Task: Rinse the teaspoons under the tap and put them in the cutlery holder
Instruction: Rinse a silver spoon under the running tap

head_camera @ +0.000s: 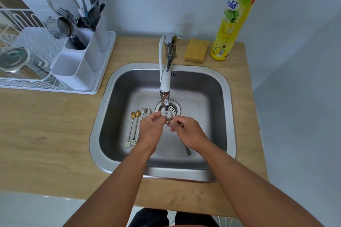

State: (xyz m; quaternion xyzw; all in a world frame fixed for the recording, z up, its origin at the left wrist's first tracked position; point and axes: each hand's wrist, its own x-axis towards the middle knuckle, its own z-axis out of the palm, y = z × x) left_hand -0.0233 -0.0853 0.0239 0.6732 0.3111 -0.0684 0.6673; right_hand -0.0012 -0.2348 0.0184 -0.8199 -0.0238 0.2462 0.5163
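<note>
Both hands meet over the steel sink (228, 97), just below the tap (166, 79). My right hand (188, 132) grips a silver teaspoon (186, 148); its handle sticks out toward me under the hand. The bowl sits under the spout, and the fingers of my left hand (150, 129) pinch it. Two gold teaspoons (133, 127) with flower ends lie on the sink floor at the left. Beside them lie silver teaspoons (146, 112), partly hidden by my left hand. The white cutlery holder (79, 64) stands at the far left on the counter.
A white dish rack (22, 57) with a lid and strainers stands behind the holder. Forks, spoons and a knife fill the holder's rear compartments. A yellow sponge (196, 50) and a dish-soap bottle (234, 16) stand behind the sink at the right. The drain (174, 109) lies under the spout.
</note>
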